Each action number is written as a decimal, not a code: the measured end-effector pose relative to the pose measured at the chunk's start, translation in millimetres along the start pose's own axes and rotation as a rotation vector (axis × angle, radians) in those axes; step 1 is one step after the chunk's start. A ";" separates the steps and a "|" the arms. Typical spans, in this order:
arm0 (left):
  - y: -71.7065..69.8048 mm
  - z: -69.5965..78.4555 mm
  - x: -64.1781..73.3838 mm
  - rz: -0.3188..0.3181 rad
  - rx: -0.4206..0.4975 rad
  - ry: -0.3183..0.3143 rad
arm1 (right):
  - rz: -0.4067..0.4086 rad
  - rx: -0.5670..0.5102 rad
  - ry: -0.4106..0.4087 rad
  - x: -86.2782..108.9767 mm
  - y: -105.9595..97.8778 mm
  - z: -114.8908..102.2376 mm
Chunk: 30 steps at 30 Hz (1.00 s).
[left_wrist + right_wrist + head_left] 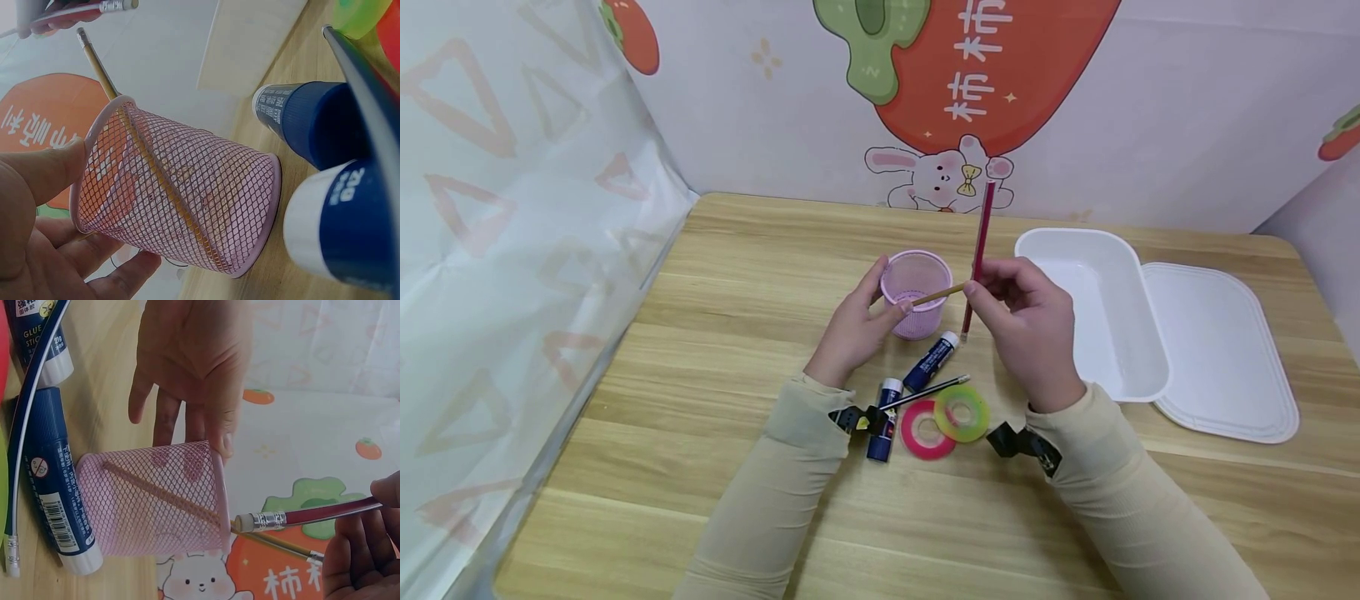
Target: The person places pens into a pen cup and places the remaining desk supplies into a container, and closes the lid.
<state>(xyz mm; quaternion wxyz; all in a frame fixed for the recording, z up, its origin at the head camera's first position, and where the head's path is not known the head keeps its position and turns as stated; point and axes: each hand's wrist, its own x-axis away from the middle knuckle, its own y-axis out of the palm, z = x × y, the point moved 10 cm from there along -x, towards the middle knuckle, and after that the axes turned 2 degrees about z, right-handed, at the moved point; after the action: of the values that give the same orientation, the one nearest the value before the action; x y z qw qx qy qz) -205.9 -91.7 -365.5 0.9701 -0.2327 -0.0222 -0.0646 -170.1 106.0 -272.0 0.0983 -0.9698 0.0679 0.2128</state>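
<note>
A pink mesh pen cup stands upright on the table. My left hand holds it at the left, thumb at the rim and fingers along the far side. Inside the cup leans a yellow pencil, its eraser end sticking out past the rim toward the right. My right hand, just right of the cup, pinches a red pencil between thumb and fingers. That pencil is held nearly upright, outside the cup, its white eraser at the lower end.
Two blue glue sticks lie in front of the cup, with a dark striped pencil across one. Beside them a green tape roll overlaps a red tape roll. At right are a white tub and its lid.
</note>
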 end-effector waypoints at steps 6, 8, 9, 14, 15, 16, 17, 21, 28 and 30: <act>0.1 -0.7 -0.8 0.000 0.002 0.007 | 0.003 0.013 0.008 -2.9 2.1 1.3; 0.2 -0.9 -1.1 -0.002 0.004 0.008 | 0.004 0.018 0.017 -3.6 2.5 2.4; 0.3 -0.8 -1.2 -0.002 0.004 0.010 | 0.004 0.016 0.022 -3.8 2.8 3.0; 0.4 0.1 -1.1 -0.004 0.008 0.010 | 0.010 -0.011 0.023 -5.0 4.1 3.8; 0.4 0.2 -1.0 -0.005 0.007 0.011 | 0.011 -0.016 0.019 -5.2 4.4 3.5; 0.4 0.1 -0.9 -0.005 0.007 0.010 | 0.012 -0.021 0.014 -5.4 4.5 3.2; 0.3 0.2 -0.9 -0.004 0.005 0.010 | 0.013 -0.025 0.010 -5.6 4.7 2.9; 0.2 -0.4 -0.9 -0.003 0.005 0.007 | 0.016 -0.027 0.000 -6.3 4.9 2.1; 0.3 -0.4 -0.7 -0.002 0.007 0.004 | 0.035 -0.009 -0.010 -7.5 2.9 1.0; 0.3 -0.4 -0.6 -0.002 0.005 0.002 | 0.039 -0.009 -0.014 -8.3 2.6 0.6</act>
<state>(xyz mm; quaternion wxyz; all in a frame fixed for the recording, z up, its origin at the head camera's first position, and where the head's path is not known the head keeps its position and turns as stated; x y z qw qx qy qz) -206.5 -91.5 -366.0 0.9706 -0.2304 -0.0218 -0.0657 -178.2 104.4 -269.4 0.0901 -0.9672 0.0850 0.2217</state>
